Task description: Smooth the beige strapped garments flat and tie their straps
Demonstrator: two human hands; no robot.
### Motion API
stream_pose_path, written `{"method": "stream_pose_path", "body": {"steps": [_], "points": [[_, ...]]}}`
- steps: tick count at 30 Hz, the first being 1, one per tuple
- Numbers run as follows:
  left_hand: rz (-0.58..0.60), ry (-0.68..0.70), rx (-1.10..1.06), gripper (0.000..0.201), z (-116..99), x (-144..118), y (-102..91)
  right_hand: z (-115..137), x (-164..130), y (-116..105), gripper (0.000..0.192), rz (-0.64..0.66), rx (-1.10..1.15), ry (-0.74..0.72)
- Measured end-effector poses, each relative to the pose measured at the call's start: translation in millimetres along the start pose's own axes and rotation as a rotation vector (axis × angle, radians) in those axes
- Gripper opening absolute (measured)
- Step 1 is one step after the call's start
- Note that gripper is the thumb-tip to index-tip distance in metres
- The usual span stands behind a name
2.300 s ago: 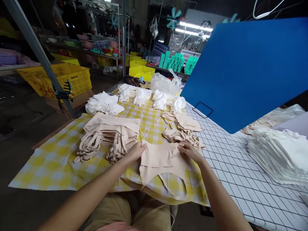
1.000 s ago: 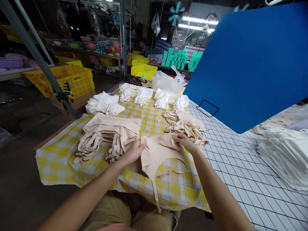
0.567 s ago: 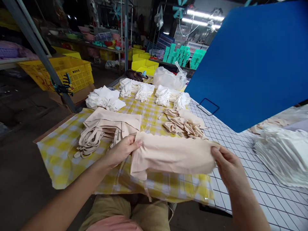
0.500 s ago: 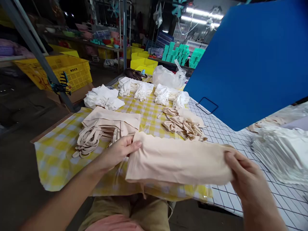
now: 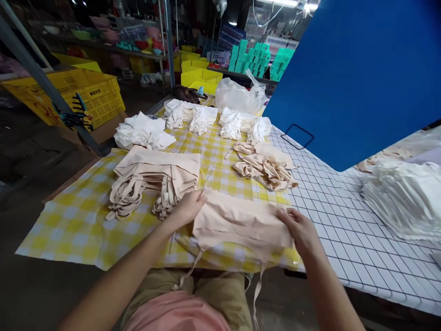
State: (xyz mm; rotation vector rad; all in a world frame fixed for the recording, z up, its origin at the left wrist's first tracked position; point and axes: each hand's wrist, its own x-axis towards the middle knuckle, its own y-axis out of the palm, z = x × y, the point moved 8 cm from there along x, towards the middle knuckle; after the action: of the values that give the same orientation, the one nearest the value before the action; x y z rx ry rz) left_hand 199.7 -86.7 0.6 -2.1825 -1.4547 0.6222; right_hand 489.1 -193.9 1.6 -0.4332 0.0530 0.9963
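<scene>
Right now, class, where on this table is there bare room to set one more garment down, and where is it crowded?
Bare: yellow checked cloth left of the stacked beige strap garments; white gridded tabletop between the loose beige heap and white fabric stack. Crowded: the far end with white folded bundles, and between both hands.

Seen from above: left hand [image 5: 191, 208] and right hand [image 5: 299, 227] gripping opposite ends of a beige garment [image 5: 241, 223] laid flat on a yellow checked cloth [image 5: 79, 225], straps dangling off the near edge. Just left, a stack of beige garments [image 5: 155, 177]; behind, white bundles [image 5: 203, 120].
</scene>
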Motion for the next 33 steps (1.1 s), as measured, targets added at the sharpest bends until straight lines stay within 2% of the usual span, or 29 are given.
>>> {"method": "stream_pose_path", "body": {"steps": [2, 4, 6, 9, 14, 17, 18, 20, 23, 25, 28, 33], "points": [[-0.037, -0.041, 0.288, 0.025, 13, 14, 20.5, -16, 23, 10, 0.043, -0.066, -0.191, -0.075], [-0.047, -0.065, 0.393, 0.026, 17, 22, 32.8, -21, 35, 11, 0.046, -0.136, -0.330, -0.187], [-0.064, -0.079, 0.428, 0.026, 16, 28, 35.2, -19, 42, 9, 0.050, -0.185, -0.421, -0.266], [-0.108, -0.069, 0.511, 0.027, 12, 36, 30.2, -15, 49, 4, 0.053, -0.247, -0.520, -0.276], [-0.185, 0.038, 0.620, 0.032, 3, 44, 32.1, -17, 51, 13, 0.043, -0.318, -0.813, -0.209], [-0.276, 0.216, 0.719, 0.035, -12, 34, 40.2, -8, 36, 23, 0.042, -0.381, -0.928, -0.341], [-0.272, 0.293, 0.738, 0.038, -16, 29, 46.1, -5, 31, 29, 0.043, -0.368, -0.960, -0.426], [-0.188, 0.413, 0.747, 0.044, -16, 22, 61.7, -7, 22, 45, 0.045, -0.242, -1.033, -0.574], [-0.040, 0.444, 0.748, 0.048, -1, 17, 77.7, -27, 23, 56, 0.047, -0.028, -1.125, -0.601], [-0.017, 0.414, 0.755, 0.050, 10, 16, 77.8, -40, 31, 48, 0.049, -0.002, -1.152, -0.532], [-0.028, 0.368, 0.764, 0.055, 21, 13, 70.9, -51, 39, 30, 0.049, -0.028, -1.125, -0.473], [-0.068, 0.272, 0.781, 0.058, 23, 5, 62.7, -48, 26, 6, 0.050, -0.188, -0.894, -0.497]]}}
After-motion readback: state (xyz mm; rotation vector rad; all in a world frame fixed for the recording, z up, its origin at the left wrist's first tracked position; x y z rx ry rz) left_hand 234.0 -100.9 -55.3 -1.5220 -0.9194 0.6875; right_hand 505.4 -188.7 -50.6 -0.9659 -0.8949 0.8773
